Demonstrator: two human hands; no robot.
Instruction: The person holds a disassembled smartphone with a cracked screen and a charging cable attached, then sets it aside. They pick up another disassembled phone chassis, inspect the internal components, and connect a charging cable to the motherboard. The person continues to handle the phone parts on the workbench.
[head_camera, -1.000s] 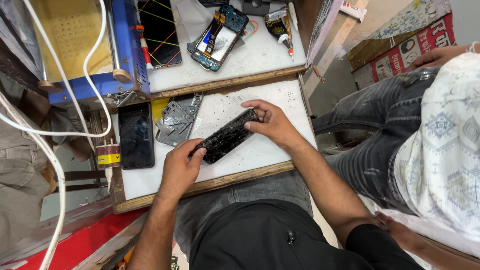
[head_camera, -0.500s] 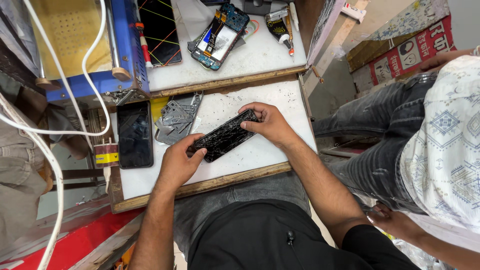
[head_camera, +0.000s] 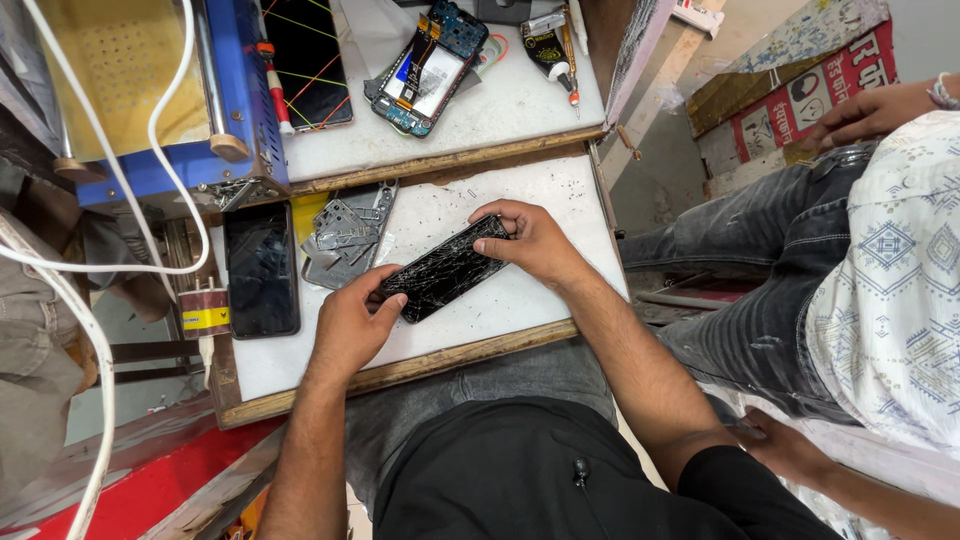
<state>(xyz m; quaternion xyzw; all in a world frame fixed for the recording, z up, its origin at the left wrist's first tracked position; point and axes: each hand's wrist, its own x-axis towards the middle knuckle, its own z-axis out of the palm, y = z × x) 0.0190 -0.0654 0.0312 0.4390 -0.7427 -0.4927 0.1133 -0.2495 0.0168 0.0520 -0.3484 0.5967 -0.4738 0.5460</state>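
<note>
Cracked phone (head_camera: 443, 268) betw. both hands

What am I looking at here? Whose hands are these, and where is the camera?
The camera sits on a person's head and looks down at their own bare hands over a white board. The left hand and right hand each grip one end of a black phone with a badly cracked screen. Beside it lie a second dark phone, grey metal parts and, farther up, an opened phone. Another person in jeans sits to the right.
</note>
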